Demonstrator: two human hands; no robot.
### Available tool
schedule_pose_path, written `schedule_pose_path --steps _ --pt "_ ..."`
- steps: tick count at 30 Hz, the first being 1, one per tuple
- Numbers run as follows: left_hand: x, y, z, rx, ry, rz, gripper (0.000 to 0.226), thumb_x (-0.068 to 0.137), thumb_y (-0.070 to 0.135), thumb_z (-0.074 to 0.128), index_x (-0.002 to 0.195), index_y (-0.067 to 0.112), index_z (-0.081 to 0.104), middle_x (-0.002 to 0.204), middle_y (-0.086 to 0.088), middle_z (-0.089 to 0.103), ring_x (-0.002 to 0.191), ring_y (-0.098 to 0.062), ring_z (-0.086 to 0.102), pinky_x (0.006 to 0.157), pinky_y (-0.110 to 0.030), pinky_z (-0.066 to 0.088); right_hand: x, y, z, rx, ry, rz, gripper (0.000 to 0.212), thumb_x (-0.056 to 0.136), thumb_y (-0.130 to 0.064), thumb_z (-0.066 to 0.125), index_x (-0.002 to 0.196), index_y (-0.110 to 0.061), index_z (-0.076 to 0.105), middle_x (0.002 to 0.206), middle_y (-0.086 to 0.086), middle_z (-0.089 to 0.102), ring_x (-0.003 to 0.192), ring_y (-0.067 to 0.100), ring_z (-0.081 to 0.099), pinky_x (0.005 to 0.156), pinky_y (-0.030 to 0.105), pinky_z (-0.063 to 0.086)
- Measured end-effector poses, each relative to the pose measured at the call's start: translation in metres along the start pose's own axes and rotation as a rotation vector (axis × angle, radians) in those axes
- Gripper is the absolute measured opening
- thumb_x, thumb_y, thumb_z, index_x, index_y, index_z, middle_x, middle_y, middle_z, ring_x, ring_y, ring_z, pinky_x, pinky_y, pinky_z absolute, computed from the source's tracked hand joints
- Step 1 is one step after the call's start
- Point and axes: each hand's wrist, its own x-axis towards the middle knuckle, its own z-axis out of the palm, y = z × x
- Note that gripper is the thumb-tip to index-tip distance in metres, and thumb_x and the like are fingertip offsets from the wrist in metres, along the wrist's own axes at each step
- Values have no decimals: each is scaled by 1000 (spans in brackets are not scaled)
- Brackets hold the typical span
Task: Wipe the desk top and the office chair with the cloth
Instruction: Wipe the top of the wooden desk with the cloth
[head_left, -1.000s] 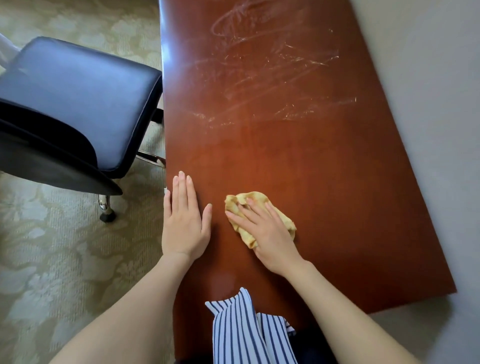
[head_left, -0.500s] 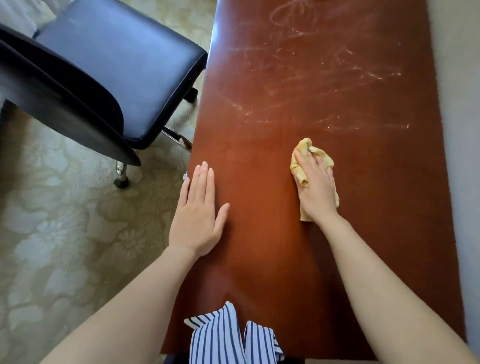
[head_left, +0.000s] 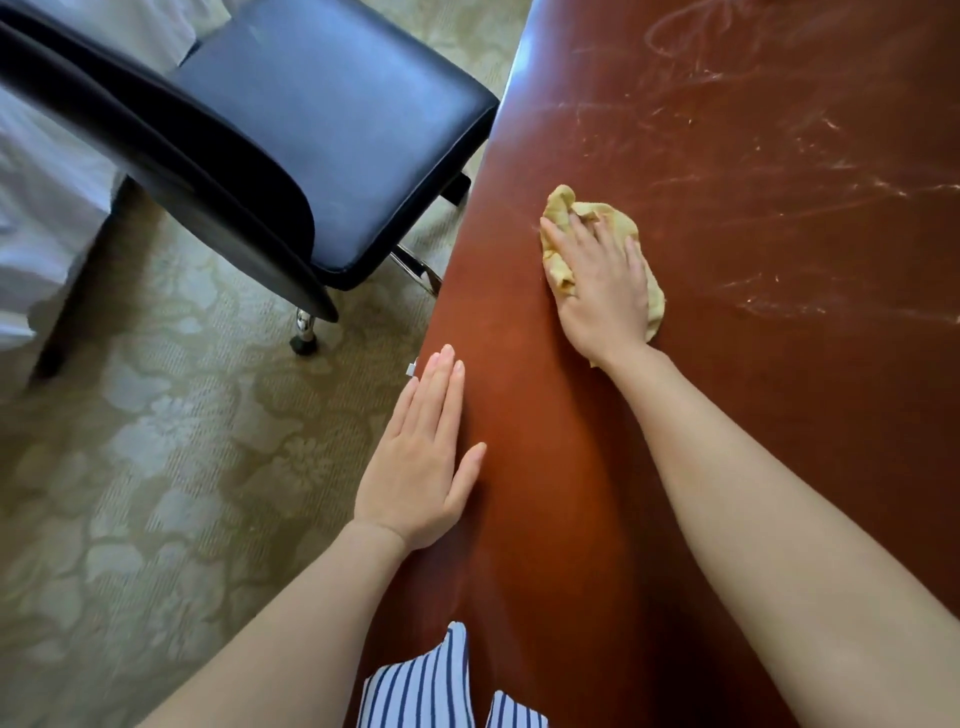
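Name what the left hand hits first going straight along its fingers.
Left hand would run free along the reddish-brown wooden desk top; the black padded office chair's seat corner possibly next, depth unclear.

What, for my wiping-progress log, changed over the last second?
The right hand pushed the yellow cloth across the desk top, away from the person: from beside the left hand out toward the white streaks. The left hand stayed flat on the desk's edge; the right hand kept pressing the cloth.
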Motion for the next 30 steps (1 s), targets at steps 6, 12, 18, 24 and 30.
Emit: schedule_pose_path --steps 6,12,18,24,30 --pt "-3 2 -1 -149 36 -31 70 97 40 32 149 4 1 158 -9 0 147 -19 2 119 -31 7 -31 -15 3 2 -127 -216 62 95 -14 49 146 -39 25 157 -9 20 146 13 8 115 34 -3" --pt "-2 -9 -18 -417 -110 89 68 99 41 30 145 16 -14 155 4 -22 143 -5 -18 114 -16 -9 -85 -51 14 28 -140 -152 68 93 -10 47 146 -42 21 157 -12 17 146 10 4 114 31 -7" --pt "-6 -77 -71 -422 -375 425 68 100 42 32 146 23 -14 157 8 -17 142 3 -15 114 -13 -5 -139 -122 39 32 -52 124 80 88 -9 52 145 -45 10 157 -15 14 146 9 0 112 28 -12" --pt "2 -150 -113 -114 -397 569 46 99 29 43 144 18 39 151 1 35 133 -11 39 108 -19 29 -177 -196 60 63 -41 355 86 84 -5 53 147 -45 11 157 -16 9 145 7 -7 112 28 -18" --pt "20 -153 -125 55 -459 606 32 100 28 38 116 20 64 108 6 68 100 -15 62 81 -29 48 -210 -236 72 103 -24 573 96 81 3 53 146 -46 2 153 -19 -1 138 2 -20 110 26 -24"
